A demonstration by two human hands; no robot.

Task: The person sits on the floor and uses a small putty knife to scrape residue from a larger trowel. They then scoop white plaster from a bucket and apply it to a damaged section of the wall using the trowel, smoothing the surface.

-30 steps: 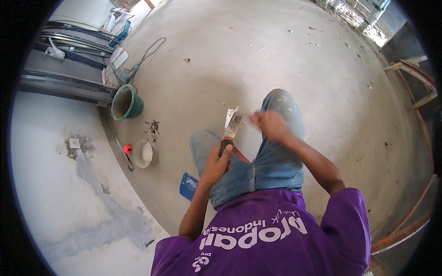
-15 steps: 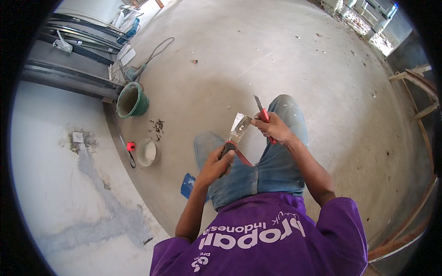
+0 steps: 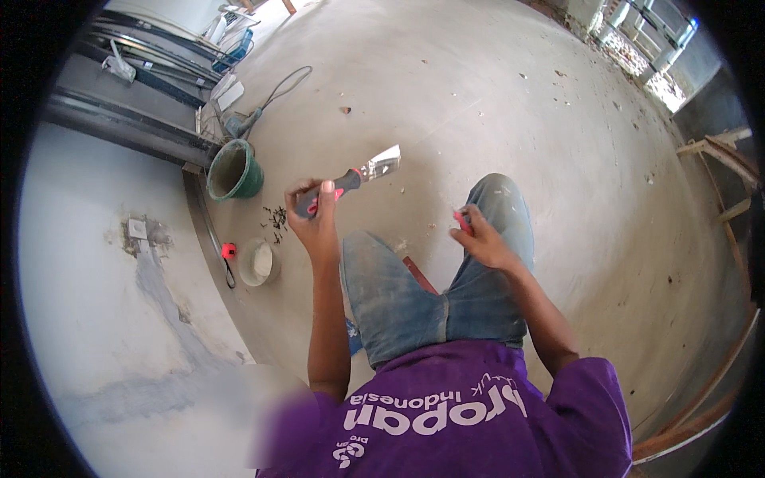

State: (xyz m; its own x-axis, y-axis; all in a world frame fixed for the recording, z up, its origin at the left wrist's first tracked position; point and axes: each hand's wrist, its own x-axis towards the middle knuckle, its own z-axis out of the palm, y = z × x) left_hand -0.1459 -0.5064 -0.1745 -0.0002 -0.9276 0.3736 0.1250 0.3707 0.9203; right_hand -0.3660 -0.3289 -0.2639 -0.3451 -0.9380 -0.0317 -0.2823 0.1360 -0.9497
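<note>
My left hand [image 3: 315, 215] is raised above my left knee, closed around the black and red handle of a putty knife [image 3: 381, 164]. The putty knife's metal blade points away to the upper right, with pale smears on it. Over my right thigh, my right hand [image 3: 484, 241] grips a red utility knife [image 3: 462, 222]. Most of the utility knife is hidden by the fingers, and its blade cannot be made out. A flat reddish-brown strip [image 3: 419, 275] shows between my legs.
At the left, a green bucket [image 3: 258, 177], a bowl of white material [image 3: 275, 267], a red tape measure [image 3: 229, 251] and small dark pieces [image 3: 276, 219] lie near the patched wall [image 3: 88, 303]. A corded tool [image 3: 243, 123] is beyond. Wooden framing [image 3: 729, 159] stands right.
My left hand has swung the putty knife up and left, away from my right hand. My right hand has shifted slightly down, and the utility knife's long blade no longer shows.
</note>
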